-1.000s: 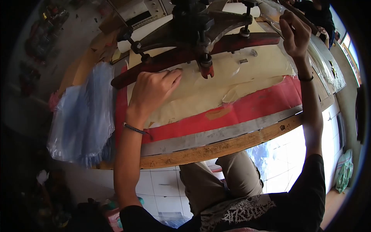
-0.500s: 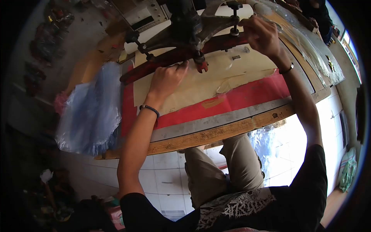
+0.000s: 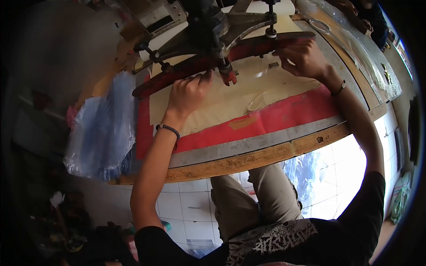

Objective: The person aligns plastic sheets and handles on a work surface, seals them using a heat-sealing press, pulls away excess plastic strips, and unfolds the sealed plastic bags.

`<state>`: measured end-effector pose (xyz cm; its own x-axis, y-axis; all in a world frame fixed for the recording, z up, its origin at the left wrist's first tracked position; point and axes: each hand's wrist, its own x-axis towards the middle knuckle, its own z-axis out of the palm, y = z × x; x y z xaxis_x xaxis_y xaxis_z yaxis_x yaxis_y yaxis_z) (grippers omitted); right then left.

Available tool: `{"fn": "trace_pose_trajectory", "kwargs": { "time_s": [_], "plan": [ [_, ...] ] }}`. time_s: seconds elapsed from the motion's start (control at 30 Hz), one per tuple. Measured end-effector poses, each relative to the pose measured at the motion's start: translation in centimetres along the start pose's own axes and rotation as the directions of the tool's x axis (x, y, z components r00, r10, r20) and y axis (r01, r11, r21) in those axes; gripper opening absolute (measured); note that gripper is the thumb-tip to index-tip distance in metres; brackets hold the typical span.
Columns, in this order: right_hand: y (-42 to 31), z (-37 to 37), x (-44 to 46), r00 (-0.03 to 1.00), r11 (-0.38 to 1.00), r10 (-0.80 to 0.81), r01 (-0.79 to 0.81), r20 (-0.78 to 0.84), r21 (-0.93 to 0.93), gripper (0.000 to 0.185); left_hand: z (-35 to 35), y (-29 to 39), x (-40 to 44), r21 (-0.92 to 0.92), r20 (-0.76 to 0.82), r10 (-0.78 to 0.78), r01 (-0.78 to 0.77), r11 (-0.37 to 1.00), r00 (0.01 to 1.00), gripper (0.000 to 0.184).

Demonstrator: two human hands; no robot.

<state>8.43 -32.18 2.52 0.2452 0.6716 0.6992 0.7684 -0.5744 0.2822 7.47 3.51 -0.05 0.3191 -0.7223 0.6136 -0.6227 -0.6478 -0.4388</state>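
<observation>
Head view: left hand (image 3: 187,95) and right hand (image 3: 305,60) curl at the red bar (image 3: 250,48), grips unclear; shirt lettering (image 3: 284,237) illegible.

With the red prong (image 3: 229,80) as dial centre, the long bar (image 3: 249,50) is blocking passage from nine through twelve to two o'clock. The left hand (image 3: 188,94) and, farther out, plastic bags (image 3: 104,128) are obstructing eight; the right hand (image 3: 305,61) is occupying between two and three. Between five and six, room is lying open above the paper (image 3: 222,107).

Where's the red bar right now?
The red bar spans the head view's upper middle, over the yellowish sheet, beside the left hand and right hand.
</observation>
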Motion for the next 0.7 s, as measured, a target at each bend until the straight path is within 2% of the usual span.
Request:
{"fn": "trace_pose_trajectory", "kwargs": {
  "time_s": [0.03, 0.13, 0.17, 0.27, 0.3, 0.4, 0.57, 0.67, 0.7],
  "plan": [
    [0.0, 0.4, -0.5, 0.996, 0.998, 0.051, -0.048, 0.077, -0.048, 0.018, 0.0, -0.1, -0.1, -0.005, -0.005, -0.002, 0.002, 1.0, 1.0, 0.019],
    [-0.6, 0.5, -0.1, 0.987, 0.998, 0.067, -0.065, 0.145, -0.019, 0.022, 0.0, -0.2, -0.3, -0.017, 0.018, -0.015, 0.016, 1.0, 1.0, 0.019],
    [-0.8, 0.4, 0.2, 0.989, 0.999, 0.034, -0.028, 0.145, -0.045, 0.025, 0.3, -0.3, -0.4, -0.017, -0.025, -0.006, 0.006, 1.0, 1.0, 0.021],
    [-1.6, 0.6, 0.3, 0.956, 0.991, 0.107, -0.081, 0.273, -0.106, 0.025, 1.0, -0.9, -0.8, -0.019, -0.103, 0.016, -0.018, 1.0, 0.995, 0.024],
    [-1.5, 1.0, 0.0, 0.947, 0.987, 0.123, -0.084, 0.296, -0.14, 0.027, 0.5, -0.7, -0.7, -0.012, -0.055, -0.005, 0.004, 1.0, 0.998, 0.026],
    [-1.9, 1.8, 0.3, 0.975, 0.99, 0.091, -0.067, 0.205, -0.125, 0.027, 0.2, -0.6, -0.5, -0.038, -0.085, -0.011, 0.008, 0.999, 0.996, 0.024],
    [-2.3, 2.6, 0.7, 0.98, 0.98, 0.155, -0.136, 0.126, -0.147, 0.022, -0.3, -1.2, -0.4, -0.065, -0.061, -0.007, 0.003, 0.998, 0.998, 0.012],
    [-2.3, 2.5, 0.7, 0.964, 0.97, 0.219, -0.198, 0.149, -0.139, 0.016, -1.3, -2.1, -0.1, -0.092, -0.034, 0.023, -0.026, 0.995, 0.999, 0.006],
    [-1.8, 2.1, 0.2, 0.957, 0.974, 0.206, -0.181, 0.202, -0.137, 0.025, -1.8, -2.5, 0.0, -0.104, -0.017, 0.038, -0.04, 0.994, 0.999, 0.006]
  ]
}}
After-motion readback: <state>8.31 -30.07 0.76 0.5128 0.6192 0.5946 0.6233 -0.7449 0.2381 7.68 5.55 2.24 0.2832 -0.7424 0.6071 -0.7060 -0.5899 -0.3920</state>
